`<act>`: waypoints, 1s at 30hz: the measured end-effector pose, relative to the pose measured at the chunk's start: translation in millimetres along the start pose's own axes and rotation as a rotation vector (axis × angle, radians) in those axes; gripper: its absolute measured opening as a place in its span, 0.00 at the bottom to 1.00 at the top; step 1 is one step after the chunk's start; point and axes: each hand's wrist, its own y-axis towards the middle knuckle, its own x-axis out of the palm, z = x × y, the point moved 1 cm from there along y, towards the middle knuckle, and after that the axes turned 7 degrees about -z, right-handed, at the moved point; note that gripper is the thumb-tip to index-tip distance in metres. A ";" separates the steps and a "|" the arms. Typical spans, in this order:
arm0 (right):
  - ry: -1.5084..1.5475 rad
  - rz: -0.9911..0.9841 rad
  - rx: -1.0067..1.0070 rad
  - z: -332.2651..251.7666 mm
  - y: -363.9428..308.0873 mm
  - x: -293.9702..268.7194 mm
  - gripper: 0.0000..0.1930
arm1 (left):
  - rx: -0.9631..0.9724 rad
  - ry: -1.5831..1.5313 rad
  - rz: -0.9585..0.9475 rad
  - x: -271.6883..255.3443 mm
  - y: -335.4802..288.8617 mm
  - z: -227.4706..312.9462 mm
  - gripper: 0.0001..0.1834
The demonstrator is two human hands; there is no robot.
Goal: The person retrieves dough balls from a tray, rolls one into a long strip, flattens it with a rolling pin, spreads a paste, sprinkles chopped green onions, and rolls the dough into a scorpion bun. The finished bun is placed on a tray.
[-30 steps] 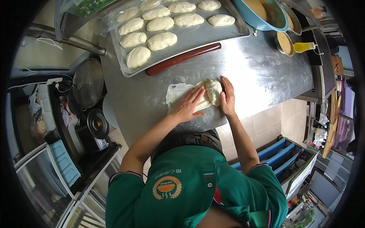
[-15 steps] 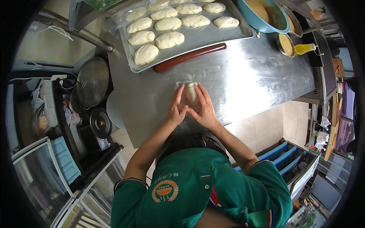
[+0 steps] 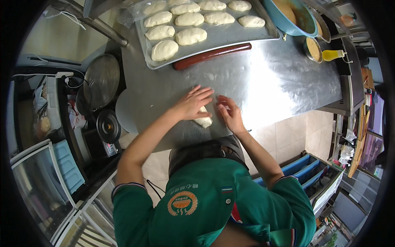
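Note:
A small elongated piece of pale dough [image 3: 203, 120] lies on the metal worktable [image 3: 158, 105] in front of me. My left hand [image 3: 191, 104] rests across its far part, fingers stretched out and palm down, hiding much of it. Just right of the dough, my right hand [image 3: 231, 115] is off it, fingers loosely bent and apart, with nothing in them. Beyond my hands lies a dark red-brown rolling pin [image 3: 212, 56], along the near edge of a metal baking tray [image 3: 230, 35]. Several oval dough pieces [image 3: 191, 36] sit on that tray in rows.
At the far right stand a blue basin [image 3: 290, 24] of tan filling, a small bowl [image 3: 313, 50] and a yellow squeeze bottle [image 3: 333, 55]. Clear plastic film [image 3: 131, 16] hangs at the tray's left corner. Round pans [image 3: 102, 80] and a black lid [image 3: 108, 126] are left of the table.
Both hands were cupped together around the dough. My left hand now lies flat over it, and my right hand has moved away to the right. The dough now points toward me.

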 end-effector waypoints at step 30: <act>-0.602 -0.006 -0.379 8.7 32.6 -16.2 0.20 | -0.684 0.028 0.695 55.1 -52.7 18.6 0.15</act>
